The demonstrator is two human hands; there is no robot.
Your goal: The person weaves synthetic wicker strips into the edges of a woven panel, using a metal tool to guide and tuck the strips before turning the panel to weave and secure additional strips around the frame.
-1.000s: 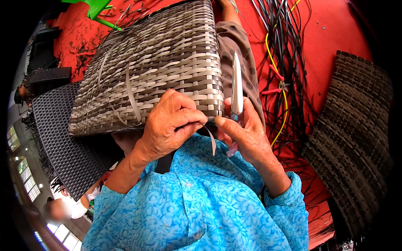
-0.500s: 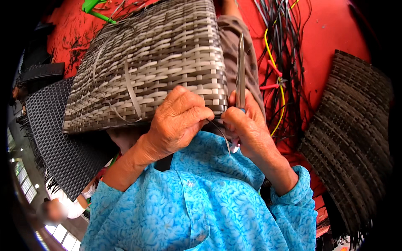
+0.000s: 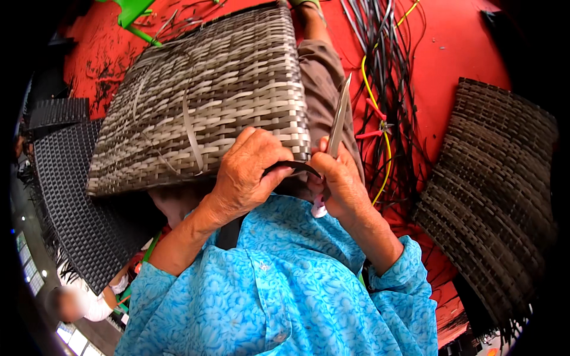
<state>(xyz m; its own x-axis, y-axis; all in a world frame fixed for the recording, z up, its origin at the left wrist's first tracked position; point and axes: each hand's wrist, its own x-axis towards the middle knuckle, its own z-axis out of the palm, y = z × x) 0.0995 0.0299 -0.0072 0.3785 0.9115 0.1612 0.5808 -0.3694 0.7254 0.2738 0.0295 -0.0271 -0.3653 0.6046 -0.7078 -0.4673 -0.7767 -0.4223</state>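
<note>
- Where the blue sleeves (image 3: 285,296) fill the lower frame, they hide the lap and the near underside of the woven panel (image 3: 202,101).
- The left hand (image 3: 246,175) curls knuckles-up over the panel's near edge, fingers pressed together, pinching a dark strip (image 3: 294,168) that arcs across to the right hand (image 3: 341,187).
- The right hand is closed around a knife (image 3: 338,115); its handle is hidden in the fist and the blade points up and away.
- The panel rests on the person's legs, covering all but one trouser leg (image 3: 320,89).
- Beyond it, loose strands (image 3: 386,71) lie on the red floor (image 3: 463,53), and another woven panel (image 3: 493,196) crowds the right rim.
</note>
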